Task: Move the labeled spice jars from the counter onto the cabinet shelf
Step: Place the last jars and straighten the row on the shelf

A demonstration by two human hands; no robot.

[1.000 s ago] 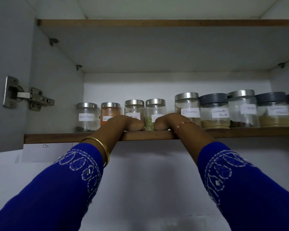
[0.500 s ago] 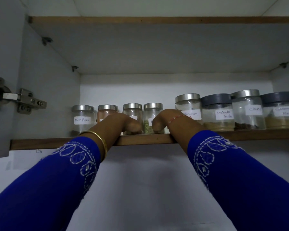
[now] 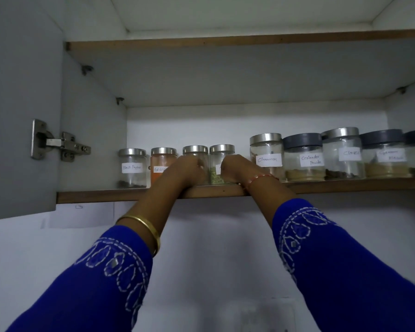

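left hand (image 3: 189, 168) grasps third jar (image 3: 195, 164) | right hand (image 3: 235, 167) grasps fourth jar (image 3: 219, 167) | both upright

Jar labels read "Black Pepper" (image 3: 131, 167), "Cinnamon" (image 3: 267, 160) and "Coriander Powder" (image 3: 312, 160) (others are illegible).

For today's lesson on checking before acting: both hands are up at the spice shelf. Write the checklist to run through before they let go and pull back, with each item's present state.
1. Shelf holds the jars upright in a row: ok.
2. Left hand at the third small jar; whether it grips it: cannot tell.
3. Right hand at the fourth small jar; grip: cannot tell.
4. Those two jars' labels facing out: cannot tell, the hands cover them.
5. Black Pepper jar and Cinnamon jar labels readable: ok.
6. Lids on all visible jars: ok.
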